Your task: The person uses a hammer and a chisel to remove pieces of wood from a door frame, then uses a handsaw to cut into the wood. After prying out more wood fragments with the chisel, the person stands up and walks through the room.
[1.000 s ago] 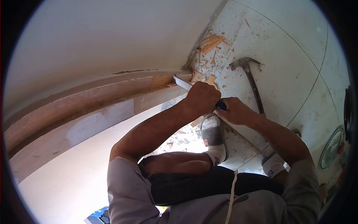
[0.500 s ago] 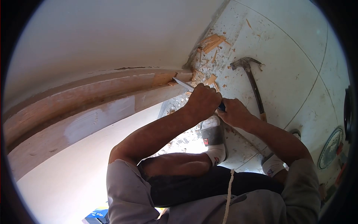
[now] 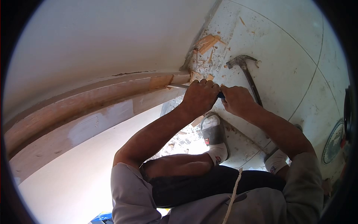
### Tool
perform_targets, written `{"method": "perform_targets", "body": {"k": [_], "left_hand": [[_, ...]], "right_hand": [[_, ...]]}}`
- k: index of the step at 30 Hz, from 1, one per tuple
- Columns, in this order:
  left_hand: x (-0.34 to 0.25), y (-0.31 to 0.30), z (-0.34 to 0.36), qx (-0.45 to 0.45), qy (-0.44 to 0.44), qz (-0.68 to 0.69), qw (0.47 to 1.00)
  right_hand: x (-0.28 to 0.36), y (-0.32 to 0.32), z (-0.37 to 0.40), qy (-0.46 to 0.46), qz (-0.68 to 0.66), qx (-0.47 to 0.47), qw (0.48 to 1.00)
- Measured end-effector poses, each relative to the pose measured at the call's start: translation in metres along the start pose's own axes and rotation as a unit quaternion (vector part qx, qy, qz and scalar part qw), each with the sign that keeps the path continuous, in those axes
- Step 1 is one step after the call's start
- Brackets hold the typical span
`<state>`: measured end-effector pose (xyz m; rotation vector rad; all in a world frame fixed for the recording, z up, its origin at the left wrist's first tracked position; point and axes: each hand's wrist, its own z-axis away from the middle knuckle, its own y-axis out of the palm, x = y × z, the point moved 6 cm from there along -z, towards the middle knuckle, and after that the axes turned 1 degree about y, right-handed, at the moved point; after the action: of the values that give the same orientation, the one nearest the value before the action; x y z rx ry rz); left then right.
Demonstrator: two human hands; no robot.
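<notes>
Both my hands are closed on a chisel with a flat metal blade and a dark blue handle. My left hand wraps round it near the blade. At the handle's end, my right hand grips from the other side. The blade points left, and its tip lies against the wooden door frame, by a cut-out section of bare, lighter wood. The fingers hide most of the handle.
A claw hammer lies on the tiled floor beyond my right hand. Wood chips and splinters litter the corner by the wall. A round disc is at the far right. My sandalled foot is below my hands.
Both hands have swung the chisel to a flatter angle, and its tip has shifted slightly down and left along the frame. The camera view has also shifted a little.
</notes>
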<state>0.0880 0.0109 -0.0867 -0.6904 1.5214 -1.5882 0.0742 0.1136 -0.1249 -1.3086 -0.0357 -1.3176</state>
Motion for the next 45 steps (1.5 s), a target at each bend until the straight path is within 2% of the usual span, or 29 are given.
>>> {"method": "perform_targets", "body": {"k": [2, 4, 5, 6, 7, 8, 12, 14, 15, 16, 17, 19, 22, 23, 24, 27, 31, 33, 36, 37, 40, 42, 43, 45], "left_hand": [[0.003, 0.001, 0.004, -0.015, -0.008, -0.002, 1.0], [0.003, 0.011, 0.003, 0.094, -0.016, 0.025, 0.995], [0.004, 0.007, -0.002, 0.092, -0.012, 0.023, 0.995], [0.004, 0.011, -0.003, 0.152, -0.012, 0.015, 0.988], [0.003, 0.014, -0.004, 0.213, -0.012, 0.006, 0.977], [0.001, 0.011, -0.008, 0.214, -0.008, 0.003, 0.977], [-0.003, 0.006, -0.016, 0.293, -0.037, -0.015, 0.955], [-0.005, 0.0, -0.021, 0.327, -0.057, -0.016, 0.943], [-0.011, -0.012, -0.024, 0.337, -0.069, -0.017, 0.939], [-0.019, -0.026, -0.024, 0.3, -0.075, -0.007, 0.951], [-0.016, -0.023, -0.024, 0.308, -0.078, -0.007, 0.948], [-0.015, -0.023, -0.031, 0.231, -0.041, -0.018, 0.972], [-0.012, -0.019, -0.045, 0.206, -0.023, -0.026, 0.978], [-0.015, -0.019, -0.041, 0.194, -0.013, -0.024, 0.981], [-0.014, -0.018, -0.036, 0.198, -0.017, -0.024, 0.98], [-0.006, -0.005, -0.03, 0.236, -0.04, -0.026, 0.971], [0.0, 0.006, -0.015, 0.256, -0.05, -0.011, 0.965], [0.001, 0.008, -0.013, 0.256, -0.048, -0.008, 0.966], [0.002, 0.011, -0.008, 0.264, -0.044, -0.004, 0.964], [0.0, 0.011, -0.007, 0.241, -0.031, -0.006, 0.97], [-0.002, 0.005, -0.004, 0.224, -0.015, -0.01, 0.974], [-0.005, 0.004, -0.003, 0.231, -0.01, -0.011, 0.973], [-0.005, 0.005, -0.001, 0.236, -0.011, 0.0, 0.972], [-0.004, 0.005, 0.002, 0.243, -0.014, 0.009, 0.97]], "right_hand": [[-0.004, 0.01, -0.002, 0.004, -0.026, 0.012, 1.0], [-0.005, 0.03, -0.003, -0.032, -0.054, 0.0, 0.998], [-0.007, 0.032, -0.004, -0.064, -0.081, -0.024, 0.994], [-0.002, 0.018, -0.004, -0.062, -0.08, -0.029, 0.994], [0.003, 0.013, -0.002, 0.022, -0.155, 0.095, 0.983], [0.003, 0.017, 0.004, 0.104, -0.227, 0.217, 0.944], [-0.003, 0.024, 0.005, 0.107, -0.275, 0.261, 0.919], [-0.003, 0.022, 0.008, 0.091, -0.308, 0.327, 0.889], [-0.008, 0.016, 0.01, 0.091, -0.312, 0.319, 0.89], [-0.006, 0.009, 0.014, 0.057, -0.351, 0.302, 0.884], [0.0, 0.005, 0.019, 0.021, -0.389, 0.294, 0.873], [-0.005, -0.005, 0.015, 0.066, -0.33, 0.208, 0.919], [-0.013, -0.012, 0.014, 0.08, -0.298, 0.189, 0.932], [-0.013, -0.009, 0.013, 0.053, -0.272, 0.163, 0.947], [-0.011, -0.008, 0.01, 0.023, -0.247, 0.132, 0.96], [-0.008, 0.006, 0.004, 0.014, -0.184, 0.1, 0.978], [0.002, 0.015, 0.003, 0.008, -0.171, 0.123, 0.978], [0.002, 0.02, 0.003, 0.048, -0.182, 0.134, 0.973], [0.003, 0.031, 0.004, 0.034, -0.171, 0.081, 0.981], [0.004, 0.032, 0.006, 0.034, -0.17, 0.084, 0.981], [0.011, 0.024, 0.011, 0.054, -0.208, 0.102, 0.971], [0.015, 0.024, 0.019, 0.144, -0.275, 0.186, 0.932], [0.013, 0.03, 0.021, 0.146, -0.275, 0.187, 0.932], [0.017, 0.032, 0.017, 0.075, -0.231, 0.102, 0.965]]}}
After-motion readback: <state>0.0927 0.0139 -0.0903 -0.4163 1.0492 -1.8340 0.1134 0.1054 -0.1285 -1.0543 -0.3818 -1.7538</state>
